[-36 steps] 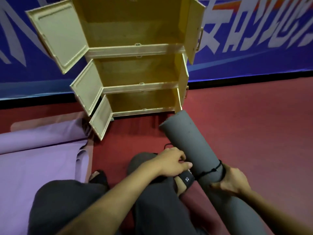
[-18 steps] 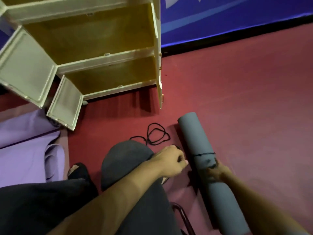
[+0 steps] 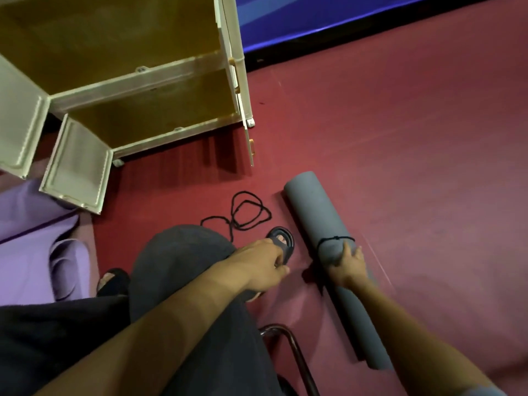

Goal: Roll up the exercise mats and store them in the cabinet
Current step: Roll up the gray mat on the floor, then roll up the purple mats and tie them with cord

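My right hand (image 3: 347, 264) grasps grey rolled mat (image 3: 320, 212), frame centre-right; left hand (image 3: 263, 267) curled, grasp unclear — single cord (image 3: 335, 239) may slip, roll unwinds.

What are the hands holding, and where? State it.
The right hand grips the rolled grey mat mid-length, beside its black tie. The left hand holds nothing visible.

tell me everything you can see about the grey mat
The grey mat is rolled into a tight tube of smooth, matte, foam-like material. It lies flat on the red floor, right of the cabinet, running from the upper left toward the lower right. A black cord is tied round it near the middle. The right hand grips it just below the cord. The left hand is apart from it. More loose cord lies on the floor beside its far end.
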Tool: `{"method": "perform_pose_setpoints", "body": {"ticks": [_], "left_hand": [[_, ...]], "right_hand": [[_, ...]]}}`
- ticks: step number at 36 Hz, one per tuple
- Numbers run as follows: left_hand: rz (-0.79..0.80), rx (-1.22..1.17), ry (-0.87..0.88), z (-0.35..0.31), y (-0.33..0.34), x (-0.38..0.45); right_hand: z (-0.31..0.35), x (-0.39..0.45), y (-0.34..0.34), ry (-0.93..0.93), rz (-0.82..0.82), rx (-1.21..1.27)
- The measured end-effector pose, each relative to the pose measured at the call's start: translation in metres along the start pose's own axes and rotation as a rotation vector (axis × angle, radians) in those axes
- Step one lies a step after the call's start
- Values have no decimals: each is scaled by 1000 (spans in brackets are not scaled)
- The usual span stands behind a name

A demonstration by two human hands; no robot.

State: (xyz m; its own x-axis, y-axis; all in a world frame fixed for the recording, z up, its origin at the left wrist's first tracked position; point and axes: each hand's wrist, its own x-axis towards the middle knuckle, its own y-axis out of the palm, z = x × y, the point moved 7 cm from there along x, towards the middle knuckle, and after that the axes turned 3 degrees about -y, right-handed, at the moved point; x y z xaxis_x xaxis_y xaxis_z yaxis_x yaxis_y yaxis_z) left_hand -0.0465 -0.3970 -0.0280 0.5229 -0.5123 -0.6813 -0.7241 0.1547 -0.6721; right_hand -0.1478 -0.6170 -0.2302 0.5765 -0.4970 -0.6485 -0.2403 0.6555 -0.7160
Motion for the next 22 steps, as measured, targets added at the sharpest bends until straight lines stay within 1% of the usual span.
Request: {"method": "perform_pose_setpoints", "body": {"ticks": [1, 3, 7, 10, 12, 14, 15, 16, 18, 20, 22], "left_hand": [[-6, 5, -28, 6, 1, -2], [-56, -33, -80, 15, -5, -6], [-237, -256, -139, 22, -27, -24], [-434, -498, -155, 30, -41, -49], [-584, -733, -151, 47, -54, -73], [-732, -1009, -114, 77, -70, -103], [-833, -1103, -92, 98, -80, -122], [-961, -1147, -77, 121, -89, -144], [-1189, -1137, -86, 172, -105, -189], [-1349, -1168, -167, 229, -111, -232], [-1458, -1232, -319, 289, -103, -271]], "right_hand": [[22, -10, -12, -55, -47, 75], [67, -28, -31, -153, -71, 188], [164, -78, -65, -362, -35, 137], [239, -124, -86, -538, -59, 114], [288, -156, -97, -636, -94, 127], [333, -187, -104, -698, -122, 155], [354, -201, -103, -722, -120, 168], [377, -216, -99, -754, -108, 178], [425, -247, -79, -840, -62, 165], [475, -277, -45, -929, -3, 132], [522, -306, -4, -995, 54, 94]]}}
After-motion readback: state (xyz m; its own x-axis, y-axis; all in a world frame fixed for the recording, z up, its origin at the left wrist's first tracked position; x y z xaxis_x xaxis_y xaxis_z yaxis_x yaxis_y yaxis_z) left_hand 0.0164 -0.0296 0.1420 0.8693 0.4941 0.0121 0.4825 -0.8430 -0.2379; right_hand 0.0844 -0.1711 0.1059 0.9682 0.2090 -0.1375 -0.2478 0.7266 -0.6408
